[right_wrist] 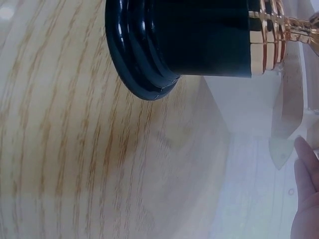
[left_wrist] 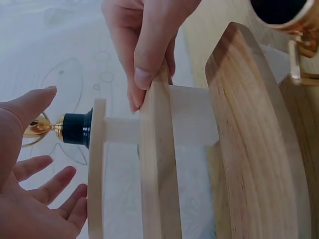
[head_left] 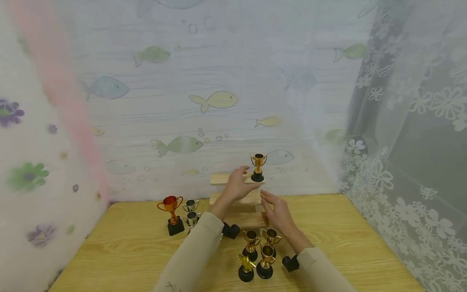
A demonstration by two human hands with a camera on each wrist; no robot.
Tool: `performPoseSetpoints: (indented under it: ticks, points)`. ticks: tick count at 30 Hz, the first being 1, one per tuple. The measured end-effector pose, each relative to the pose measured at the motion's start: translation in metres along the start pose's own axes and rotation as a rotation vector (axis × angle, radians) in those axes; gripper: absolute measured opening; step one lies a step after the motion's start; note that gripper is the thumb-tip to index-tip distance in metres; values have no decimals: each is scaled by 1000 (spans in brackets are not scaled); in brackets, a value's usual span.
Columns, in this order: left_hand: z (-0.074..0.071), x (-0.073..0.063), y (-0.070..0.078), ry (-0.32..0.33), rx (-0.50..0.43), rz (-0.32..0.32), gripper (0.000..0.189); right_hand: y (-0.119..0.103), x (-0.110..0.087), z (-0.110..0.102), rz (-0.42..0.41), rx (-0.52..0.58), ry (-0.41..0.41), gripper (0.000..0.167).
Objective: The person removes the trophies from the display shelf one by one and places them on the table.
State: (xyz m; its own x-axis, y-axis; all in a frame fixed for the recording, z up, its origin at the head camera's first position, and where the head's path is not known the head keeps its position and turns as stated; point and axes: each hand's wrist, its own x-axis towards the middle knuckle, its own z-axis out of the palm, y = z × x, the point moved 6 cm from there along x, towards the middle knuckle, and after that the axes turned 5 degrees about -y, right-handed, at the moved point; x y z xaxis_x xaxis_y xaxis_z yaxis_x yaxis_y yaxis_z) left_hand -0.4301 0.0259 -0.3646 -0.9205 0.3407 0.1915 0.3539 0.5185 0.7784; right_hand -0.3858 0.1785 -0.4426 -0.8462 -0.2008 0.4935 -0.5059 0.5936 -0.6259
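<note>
A small gold trophy cup (head_left: 258, 162) with a black base stands at the right end of the top board (head_left: 220, 179) of a three-step wooden stand. My left hand (head_left: 238, 188) is right beside it; in the left wrist view its fingers (left_wrist: 52, 181) are spread below the trophy, with the thumb above. My right hand (head_left: 279, 211) is at the stand's right side. The left wrist view shows its thumb and fingers pinching the end of the middle board (left_wrist: 159, 159). The lowest board (head_left: 251, 219) sits in front.
Several gold cups (head_left: 267, 257) and a gold star trophy (head_left: 246, 267) stand in front of the stand. To its left are a bronze cup (head_left: 174, 215) and silver cups (head_left: 191, 205). Wrist camera mounts (head_left: 290, 263) sit by the sleeves. A fish-patterned curtain (head_left: 219, 101) hangs behind the table.
</note>
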Motion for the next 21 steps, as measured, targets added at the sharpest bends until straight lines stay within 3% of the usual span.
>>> performPoseSetpoints:
  ticks: [5, 10, 21]
  points:
    - [6, 10, -1, -5, 81, -29, 80, -2, 0, 0, 4, 0, 0, 33]
    - [7, 15, 3, 34, 164, -51, 76, -3, 1, -2, 0, 5, 2, 32]
    - [13, 21, 3, 139, 203, -110, 61, -1, 0, 0, 14, -5, 1, 32]
